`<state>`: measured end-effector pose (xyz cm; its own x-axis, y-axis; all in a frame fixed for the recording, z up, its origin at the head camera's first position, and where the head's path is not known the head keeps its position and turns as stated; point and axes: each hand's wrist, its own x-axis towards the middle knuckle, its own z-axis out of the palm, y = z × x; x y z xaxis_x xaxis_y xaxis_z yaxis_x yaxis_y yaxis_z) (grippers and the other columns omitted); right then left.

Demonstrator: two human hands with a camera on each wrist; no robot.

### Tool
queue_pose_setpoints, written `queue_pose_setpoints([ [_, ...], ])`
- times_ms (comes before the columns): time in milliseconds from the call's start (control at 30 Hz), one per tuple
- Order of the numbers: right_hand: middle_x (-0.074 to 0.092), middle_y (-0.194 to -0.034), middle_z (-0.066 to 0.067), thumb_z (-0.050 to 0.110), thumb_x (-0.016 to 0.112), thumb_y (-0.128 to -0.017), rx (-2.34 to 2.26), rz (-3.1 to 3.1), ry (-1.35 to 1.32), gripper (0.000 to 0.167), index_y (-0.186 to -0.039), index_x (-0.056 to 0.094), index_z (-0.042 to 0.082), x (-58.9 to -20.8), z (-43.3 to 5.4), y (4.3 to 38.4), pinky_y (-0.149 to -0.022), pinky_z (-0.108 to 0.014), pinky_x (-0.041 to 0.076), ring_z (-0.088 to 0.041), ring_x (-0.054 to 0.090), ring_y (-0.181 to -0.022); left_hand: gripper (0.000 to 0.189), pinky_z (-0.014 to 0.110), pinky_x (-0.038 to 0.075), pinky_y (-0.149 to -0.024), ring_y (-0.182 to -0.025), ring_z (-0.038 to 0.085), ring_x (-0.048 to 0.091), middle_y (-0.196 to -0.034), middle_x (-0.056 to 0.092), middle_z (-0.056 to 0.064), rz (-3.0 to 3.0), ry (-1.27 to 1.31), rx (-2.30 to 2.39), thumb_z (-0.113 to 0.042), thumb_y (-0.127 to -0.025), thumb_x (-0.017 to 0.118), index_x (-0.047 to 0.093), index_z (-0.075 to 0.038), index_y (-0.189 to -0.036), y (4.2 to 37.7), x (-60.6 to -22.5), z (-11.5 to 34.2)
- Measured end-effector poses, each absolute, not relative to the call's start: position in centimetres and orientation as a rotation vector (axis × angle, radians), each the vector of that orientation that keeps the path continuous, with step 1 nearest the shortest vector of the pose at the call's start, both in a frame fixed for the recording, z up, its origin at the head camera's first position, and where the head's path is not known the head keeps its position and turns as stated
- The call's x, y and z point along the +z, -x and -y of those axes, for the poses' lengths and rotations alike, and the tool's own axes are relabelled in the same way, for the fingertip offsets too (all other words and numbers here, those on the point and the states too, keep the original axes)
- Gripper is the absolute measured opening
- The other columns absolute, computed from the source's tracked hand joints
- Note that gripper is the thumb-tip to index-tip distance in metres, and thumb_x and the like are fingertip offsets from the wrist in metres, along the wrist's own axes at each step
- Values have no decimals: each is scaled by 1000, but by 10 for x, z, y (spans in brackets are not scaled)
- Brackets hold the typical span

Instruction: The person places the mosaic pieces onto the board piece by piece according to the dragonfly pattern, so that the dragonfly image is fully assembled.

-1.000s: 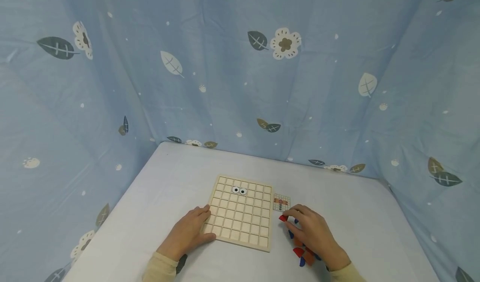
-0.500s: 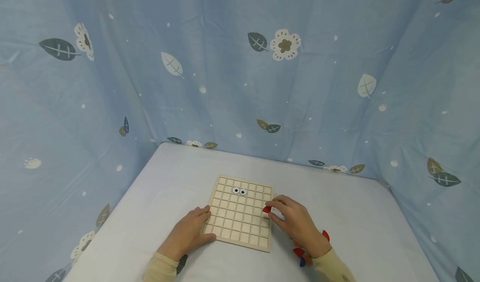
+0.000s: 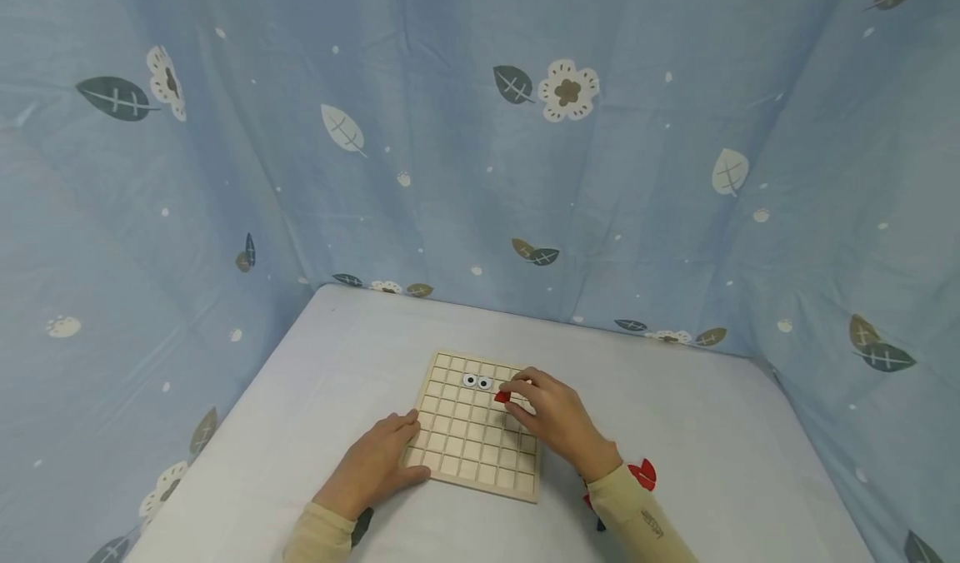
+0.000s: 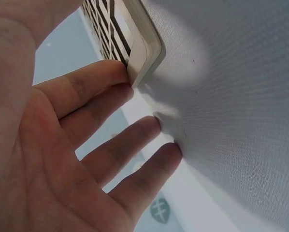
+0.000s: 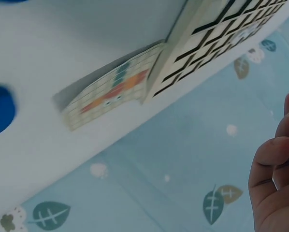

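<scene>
A square wooden grid board [image 3: 472,445] lies on the white table, with two eye tiles [image 3: 484,384] in its upper part. My right hand [image 3: 558,420] pinches a small red tile [image 3: 502,397] over the board, just right of and below the eyes. Only a sliver of that tile shows in the right wrist view. My left hand [image 3: 377,467] rests at the board's lower left, its fingers along the left edge and its thumb by the front corner. In the left wrist view, some fingers [image 4: 98,79] touch the board's edge while others reach the table.
Loose red tiles [image 3: 642,474] and darker pieces lie right of the board, partly hidden by my right sleeve. A pattern card [image 5: 113,94] lies against the board's edge, near a loose blue piece [image 5: 0,111]. Patterned blue cloth [image 3: 450,171] surrounds the table.
My right hand has carried the red tile from beside the loose pieces leftward and up over the board. The left hand and the board stay in place.
</scene>
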<state>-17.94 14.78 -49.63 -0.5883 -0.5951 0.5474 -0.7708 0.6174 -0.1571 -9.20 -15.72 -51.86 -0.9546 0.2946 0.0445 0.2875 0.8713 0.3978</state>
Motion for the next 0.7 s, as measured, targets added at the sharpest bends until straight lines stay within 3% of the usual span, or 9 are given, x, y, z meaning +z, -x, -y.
queue_pose_setpoints([
  [233, 66, -107, 4, 19, 87, -82, 528, 2453, -1118, 30, -110, 76, 19, -493, -128, 187, -72, -27, 60, -11, 67, -93, 74, 53, 41, -112, -134, 42, 50, -147, 54, 17, -3009, -453, 636, -45, -80, 83, 62, 3, -133, 94, -517, 156],
  [700, 68, -106, 1, 22, 80, -89, 482, 2554, -1179, 21, -110, 77, 19, -500, -98, 205, -69, -24, 58, -9, 66, -86, 72, 53, 42, -112, -133, 42, 50, -146, 54, 18, -2999, -459, 646, -42, -81, 84, 63, 4, -132, 93, -513, 156],
])
